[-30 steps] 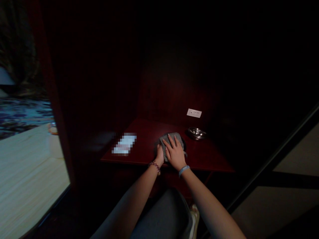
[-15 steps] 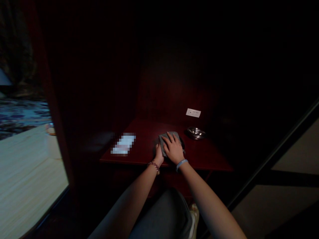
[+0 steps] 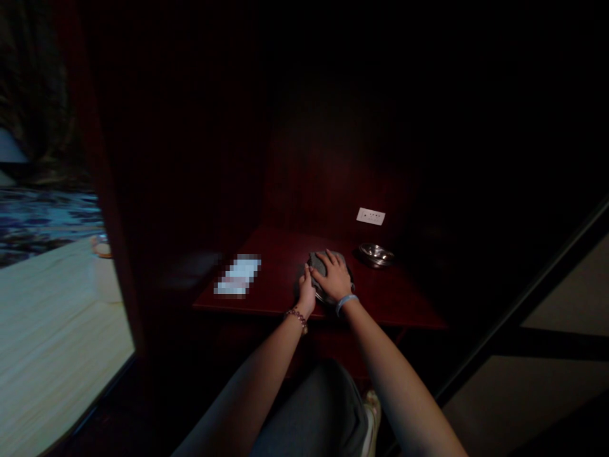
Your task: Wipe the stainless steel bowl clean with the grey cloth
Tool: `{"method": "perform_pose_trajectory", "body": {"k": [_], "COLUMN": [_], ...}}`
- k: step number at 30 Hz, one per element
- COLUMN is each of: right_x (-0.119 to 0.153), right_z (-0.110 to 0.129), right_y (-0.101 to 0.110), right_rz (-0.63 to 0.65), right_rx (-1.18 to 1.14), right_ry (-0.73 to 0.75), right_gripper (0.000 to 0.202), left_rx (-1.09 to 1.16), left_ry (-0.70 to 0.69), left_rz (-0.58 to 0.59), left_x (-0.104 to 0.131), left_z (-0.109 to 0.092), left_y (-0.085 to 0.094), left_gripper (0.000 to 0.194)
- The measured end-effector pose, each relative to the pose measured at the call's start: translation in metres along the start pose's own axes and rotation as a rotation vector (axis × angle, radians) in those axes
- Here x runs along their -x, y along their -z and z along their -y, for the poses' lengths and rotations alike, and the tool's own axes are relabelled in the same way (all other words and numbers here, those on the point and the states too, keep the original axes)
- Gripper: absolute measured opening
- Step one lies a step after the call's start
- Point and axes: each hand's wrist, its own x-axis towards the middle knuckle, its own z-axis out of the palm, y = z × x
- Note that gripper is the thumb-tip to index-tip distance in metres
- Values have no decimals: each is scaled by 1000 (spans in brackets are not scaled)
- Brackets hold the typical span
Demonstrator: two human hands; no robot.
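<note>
A grey cloth (image 3: 318, 260) lies over a round, dark object with a shiny metal rim near its lower edge, at the front middle of the dark red shelf (image 3: 276, 254). My left hand (image 3: 307, 292) grips the left side of this object, thumb up at the rim. My right hand (image 3: 335, 277) presses down on the cloth with its fingers spread. A shiny metal bowl (image 3: 375, 254) sits behind and to the right of my hands. What exactly lies beneath the cloth is mostly hidden.
A blurred, light rectangular item (image 3: 238, 276) lies on the shelf's left part. On the back wall is a white socket plate (image 3: 371, 216). Beyond a dark panel at left, a pale table (image 3: 52, 343) bears a light container (image 3: 108, 279).
My right hand and the cloth have shifted slightly, baring a bit of metal rim below. The left thumb now shows at the cloth's left edge.
</note>
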Motion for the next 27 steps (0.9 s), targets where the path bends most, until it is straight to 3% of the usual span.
{"method": "perform_pose_trajectory", "body": {"k": [11, 19, 27], "right_x": [-20, -13, 1], "right_z": [-17, -48, -61], "right_y": [1, 0, -1], "right_rz": [174, 131, 66], "right_rx": [19, -50, -188], "right_ry": [-213, -249, -353], "right_gripper": [56, 54, 58], "left_rx": [-86, -105, -138], "left_ry": [24, 34, 19], "left_rz": [-55, -104, -107], "left_x": [-3, 4, 3], "left_z": [0, -9, -8], "left_y": [-1, -8, -6], "left_gripper": [54, 42, 50]}}
